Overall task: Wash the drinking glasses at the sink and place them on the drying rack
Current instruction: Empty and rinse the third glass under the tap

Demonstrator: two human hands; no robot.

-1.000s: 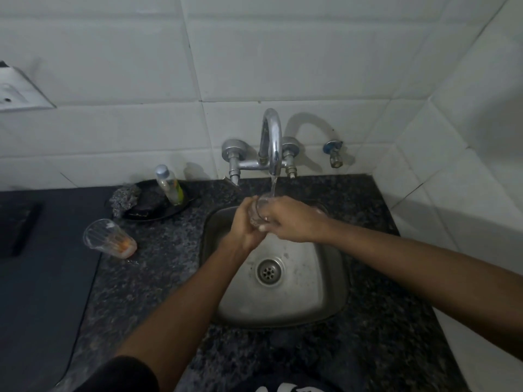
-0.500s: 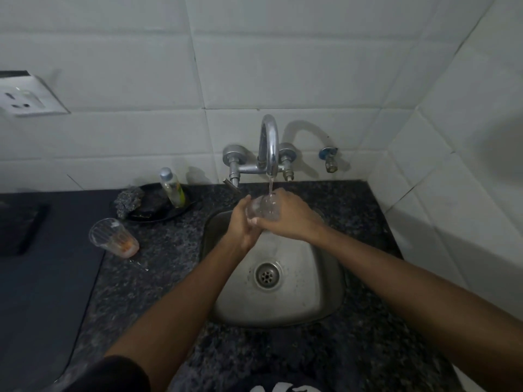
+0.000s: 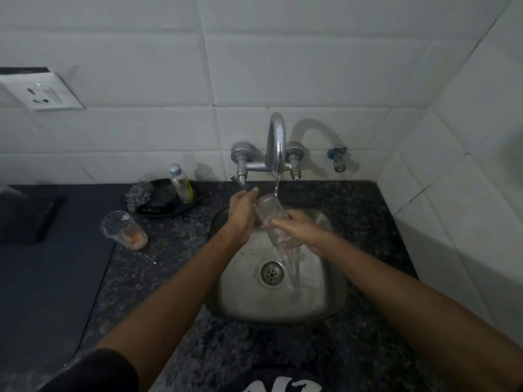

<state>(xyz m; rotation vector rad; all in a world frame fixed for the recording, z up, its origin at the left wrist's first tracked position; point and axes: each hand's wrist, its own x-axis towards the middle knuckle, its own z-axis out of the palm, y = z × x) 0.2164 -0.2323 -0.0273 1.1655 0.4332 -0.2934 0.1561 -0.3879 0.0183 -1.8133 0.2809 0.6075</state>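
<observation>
Sink (image 3: 325,304), steel, square with a round drain, was set into a dark speckled table (image 3: 158,278) against a white tiled wall. Tap (image 3: 277,142), curved chrome, ran a thin stream of water onto a clear glass (image 3: 273,219) held tilted over the basin, its upper end under the spout and water spilling from its lower end toward the drain. Left hand (image 3: 243,215) lay against the glass's left side, fingers curled toward it; whether they truly gripped it could not be told. Right hand (image 3: 297,230) held the lower part of the glass, fingers wrapped beneath it. Second glass (image 3: 124,230), unwashed, with orange residue at its bottom, lay on its side on the table well to the left of the sink. Dark dish (image 3: 169,210) behind it carried a steel scrubber (image 3: 138,193) and a small bottle (image 3: 181,182) of yellowish liquid. Wall socket (image 3: 42,91), white, was mounted at upper left. Small valve (image 3: 338,158) projected from the wall right of the tap.
</observation>
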